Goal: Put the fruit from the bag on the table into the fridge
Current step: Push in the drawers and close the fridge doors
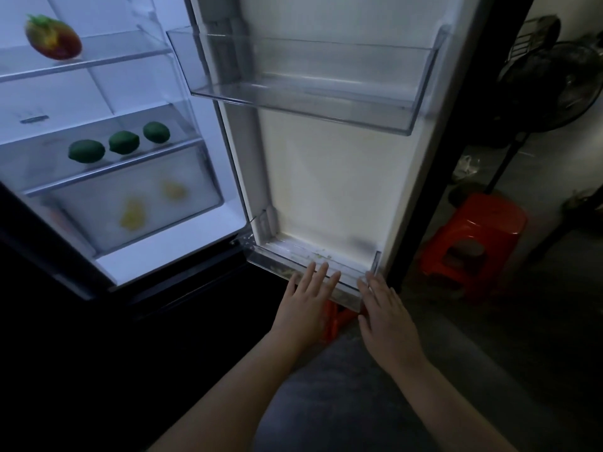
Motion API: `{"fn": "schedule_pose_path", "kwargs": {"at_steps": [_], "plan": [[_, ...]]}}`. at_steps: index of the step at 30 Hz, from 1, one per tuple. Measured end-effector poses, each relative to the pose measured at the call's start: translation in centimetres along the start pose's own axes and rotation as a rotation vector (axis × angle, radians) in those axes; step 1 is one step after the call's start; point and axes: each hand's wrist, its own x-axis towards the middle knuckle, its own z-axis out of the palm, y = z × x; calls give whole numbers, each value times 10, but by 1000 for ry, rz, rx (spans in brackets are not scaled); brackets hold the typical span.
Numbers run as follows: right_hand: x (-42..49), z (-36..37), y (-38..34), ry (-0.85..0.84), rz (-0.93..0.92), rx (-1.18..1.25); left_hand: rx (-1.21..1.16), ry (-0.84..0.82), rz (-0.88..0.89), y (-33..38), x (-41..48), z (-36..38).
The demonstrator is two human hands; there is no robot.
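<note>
Left hand [308, 293] and right hand [386, 308], spread flat and empty, press the lower door bin [280, 266], likely to shut the fridge [326, 177]

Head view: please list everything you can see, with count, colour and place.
dragon fruit: one, red-yellow with green tips, top fridge shelf
limes: three, green, middle shelf
yellow fruit: two, blurred, inside the crisper drawer
door bins: two, clear, upper and lower on the open door
stool: one, red, floor right of the door
fan: one, black, standing behind the stool
hands: left hand and right hand, fingers straight, at the lower bin's front
</note>
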Motion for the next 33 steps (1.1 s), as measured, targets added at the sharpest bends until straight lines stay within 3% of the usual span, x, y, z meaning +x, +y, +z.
{"fn": "schedule_pose_path", "kwargs": {"at_steps": [7, 14, 22, 26, 30, 33], "plan": [[-31, 16, -47, -9, -32, -12, 18, 36, -59, -26, -39, 12], [-56, 31, -78, -24, -181, -57, -12, 45, -156, -46, -80, 15], [-63, 17, -84, -17, -335, 131, -6, 25, -219, -40, -104, 3], [-64, -14, -69, 152, -359, 257, -9, 338, -58, -11, -107, -6], [-65, -34, -53, 374, -319, 350, -10, 540, 111, 14, -109, -23], [-64, -48, -49, 444, -255, 412, -30, 629, 205, 27, -112, -42]]}}
